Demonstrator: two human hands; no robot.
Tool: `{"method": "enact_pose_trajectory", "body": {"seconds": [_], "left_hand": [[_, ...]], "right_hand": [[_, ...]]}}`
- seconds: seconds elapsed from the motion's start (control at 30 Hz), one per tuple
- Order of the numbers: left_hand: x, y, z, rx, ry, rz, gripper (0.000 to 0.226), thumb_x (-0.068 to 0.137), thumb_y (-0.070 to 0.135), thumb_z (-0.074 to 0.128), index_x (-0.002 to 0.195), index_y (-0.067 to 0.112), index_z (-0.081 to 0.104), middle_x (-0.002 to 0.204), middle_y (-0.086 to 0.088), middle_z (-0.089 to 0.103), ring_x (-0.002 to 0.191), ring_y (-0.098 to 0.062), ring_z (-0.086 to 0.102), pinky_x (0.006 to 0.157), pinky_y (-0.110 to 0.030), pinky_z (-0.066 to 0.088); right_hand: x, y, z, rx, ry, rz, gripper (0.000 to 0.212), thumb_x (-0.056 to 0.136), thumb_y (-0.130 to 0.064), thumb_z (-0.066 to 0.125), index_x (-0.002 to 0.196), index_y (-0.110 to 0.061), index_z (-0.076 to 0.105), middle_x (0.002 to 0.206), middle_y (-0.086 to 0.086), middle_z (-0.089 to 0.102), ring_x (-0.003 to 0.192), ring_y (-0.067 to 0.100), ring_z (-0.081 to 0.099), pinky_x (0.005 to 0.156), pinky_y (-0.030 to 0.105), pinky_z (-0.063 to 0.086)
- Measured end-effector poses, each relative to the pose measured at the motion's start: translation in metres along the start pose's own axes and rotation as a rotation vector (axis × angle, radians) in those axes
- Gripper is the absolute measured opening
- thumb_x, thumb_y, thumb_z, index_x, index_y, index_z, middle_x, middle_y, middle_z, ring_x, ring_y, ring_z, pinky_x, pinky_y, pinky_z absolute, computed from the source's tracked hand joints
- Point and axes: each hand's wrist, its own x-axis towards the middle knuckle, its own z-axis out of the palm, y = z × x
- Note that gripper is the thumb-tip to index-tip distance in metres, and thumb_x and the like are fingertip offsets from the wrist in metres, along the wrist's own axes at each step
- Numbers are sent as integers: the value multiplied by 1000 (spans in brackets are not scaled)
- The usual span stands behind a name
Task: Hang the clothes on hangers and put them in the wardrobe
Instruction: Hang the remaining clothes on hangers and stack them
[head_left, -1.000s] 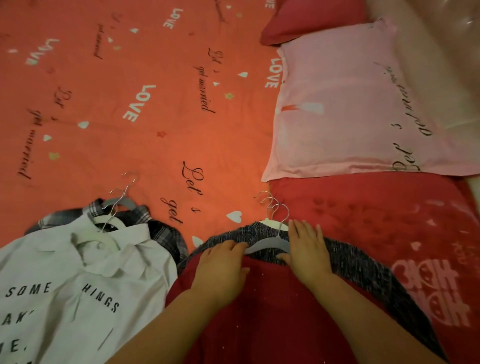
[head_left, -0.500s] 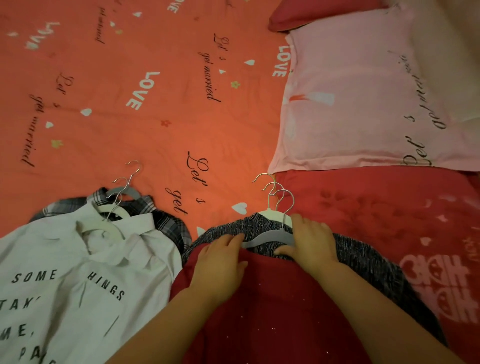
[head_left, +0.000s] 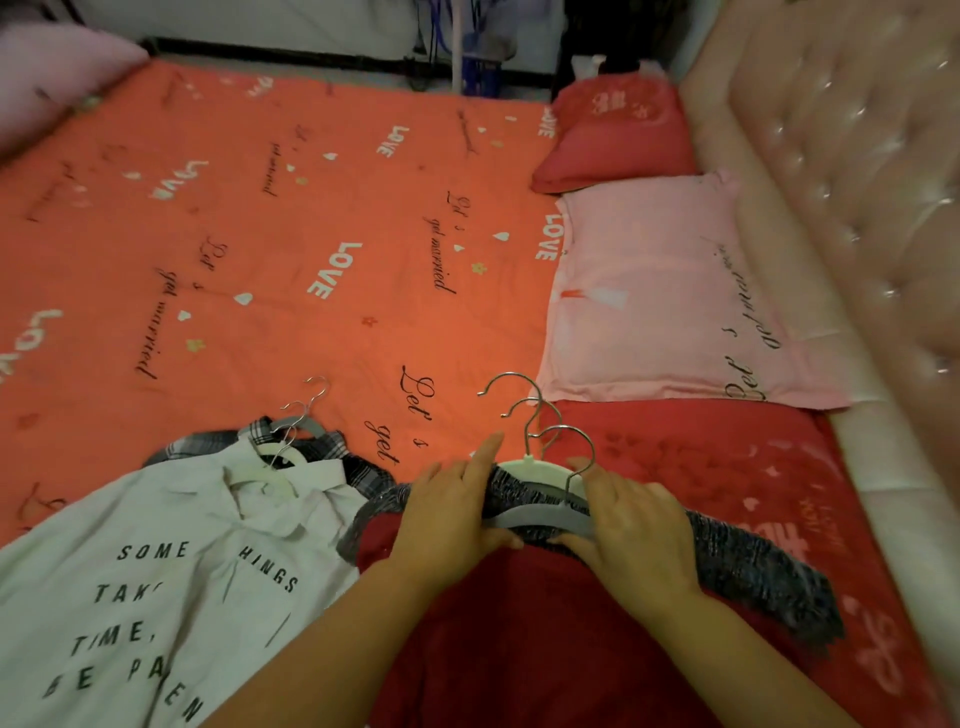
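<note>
A red garment lies on the bed in front of me, on top of a dark speckled knit garment. At their necks lies a grey hanger with a white hanger just behind it; three metal hooks stick up toward the pillows. My left hand grips the grey hanger's left arm, thumb underneath and forefinger stretched out. My right hand grips its right arm beside the hook.
To the left lies a white printed shirt on a white hanger over a plaid garment. An orange sheet covers the bed. A pink pillow, a red pillow and a padded headboard are on the right.
My view has tilted up, and the far bed edge and headboard now show. Both hands have closed round the grey hanger, and my left forefinger now points out.
</note>
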Motion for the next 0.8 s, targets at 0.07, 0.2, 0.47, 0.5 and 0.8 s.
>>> {"method": "enact_pose_trajectory", "body": {"seconds": [0.07,0.2,0.47,0.5,0.8], "left_hand": [[-11,10,-25,-30,-7,32,104,68,55,74,147,33,10,126,0,55,111,-22,52,88,-33,40],[-47,25,-71,30,79,92,85,76,56,66,144,37,18,124,5,58,106,-18,57,79,-30,45],[-124,33,-154,10,379,25,73,72,56,69,134,42,33,115,14,64,100,-12,61,71,-26,45],[-135,30,-163,8,414,7,73,72,56,69,134,42,34,116,14,64,101,-11,61,71,-26,45],[-260,-31,-258,30,622,-128,70,72,53,70,133,45,35,114,14,64,100,-12,61,68,-24,42]], "right_hand": [[-2,-4,-23,7,33,-6,79,31,-44,93,96,-6,69,64,-1,64,52,22,61,46,27,42],[-3,-16,-70,62,83,-40,84,33,-46,93,104,-7,68,71,-1,67,58,24,65,48,32,45],[18,-70,-157,26,261,-256,81,40,-48,91,109,-13,65,72,-4,62,60,20,61,61,31,44],[21,-78,-164,1,279,-280,80,42,-48,90,110,-12,66,72,-4,62,60,20,60,66,32,42],[40,-209,-230,56,367,-500,46,48,-44,89,76,-18,64,62,-3,55,56,23,57,59,35,46]]}}
